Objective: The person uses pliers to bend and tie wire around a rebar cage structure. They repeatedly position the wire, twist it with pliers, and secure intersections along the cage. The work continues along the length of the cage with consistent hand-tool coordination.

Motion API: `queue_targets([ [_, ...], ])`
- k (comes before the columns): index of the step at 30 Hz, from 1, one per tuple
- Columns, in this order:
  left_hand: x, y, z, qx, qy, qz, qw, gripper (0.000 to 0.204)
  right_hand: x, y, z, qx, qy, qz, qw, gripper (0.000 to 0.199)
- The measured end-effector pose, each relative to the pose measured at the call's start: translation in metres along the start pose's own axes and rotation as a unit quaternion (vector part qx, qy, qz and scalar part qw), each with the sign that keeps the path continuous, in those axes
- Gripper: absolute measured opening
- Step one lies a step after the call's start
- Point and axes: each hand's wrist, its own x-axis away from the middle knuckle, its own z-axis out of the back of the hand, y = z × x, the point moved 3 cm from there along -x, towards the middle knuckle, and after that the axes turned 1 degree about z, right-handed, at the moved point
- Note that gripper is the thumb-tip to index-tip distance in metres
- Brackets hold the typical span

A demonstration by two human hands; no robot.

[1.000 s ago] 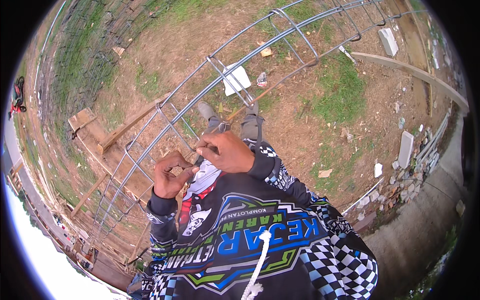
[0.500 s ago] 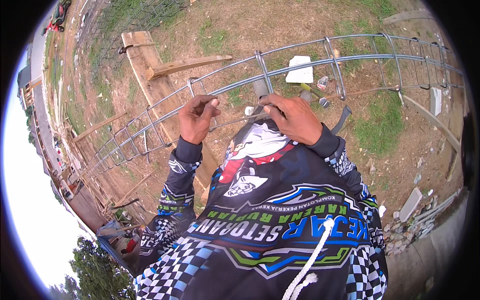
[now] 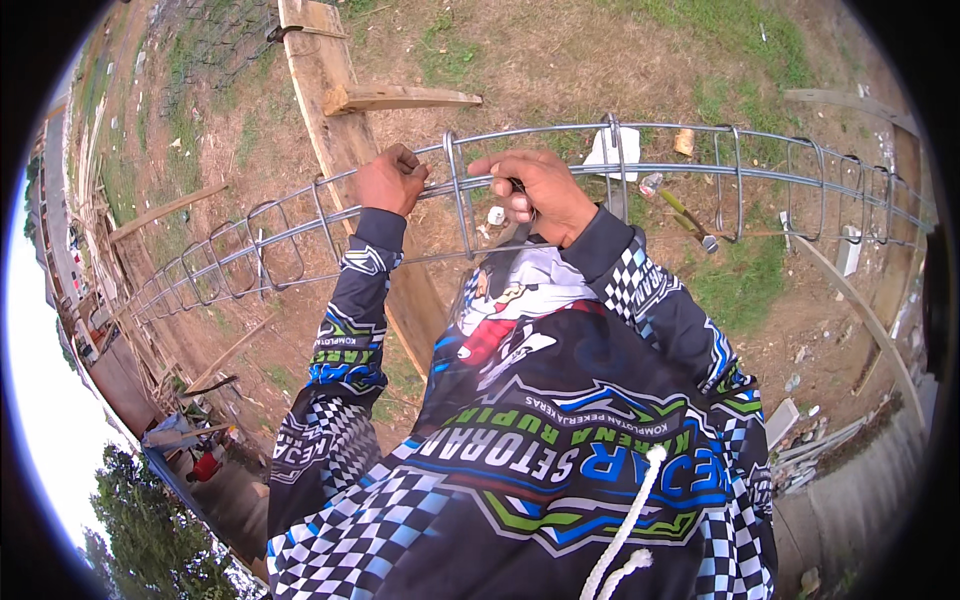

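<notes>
A long cage of grey steel bars, with square stirrups along it, crosses in front of me at waist height. My left hand is closed at its bars, left of one stirrup; the curled fingers hide whatever they pinch. On that stirrup's other side is my right hand, its index finger reaching toward the stirrup. Thumb and other fingers curl together around something thin and dark, too small to name. Another stirrup stands to the right of this hand.
A wooden plank passes beneath the cage, with a shorter board jutting from it. On the grassy ground lie a white slab and a tool with a yellow-green handle. A curved-looking timber is at right.
My view has shifted, so the cage sits lower in it. Both hands have moved up from near the lower bar to the upper bars, on either side of a stirrup.
</notes>
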Motion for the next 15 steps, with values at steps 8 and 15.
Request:
queue_targets([
  [8,-0.010,-0.002,0.013,0.017,0.020,-0.045,0.999,0.032,-0.001,-0.011,-0.027,0.065,0.123,0.073,0.988,0.026],
  [15,-0.028,-0.010,0.020,0.063,-0.009,-0.096,0.993,0.033,0.004,0.014,-0.042,0.303,0.173,0.225,0.910,0.022],
])
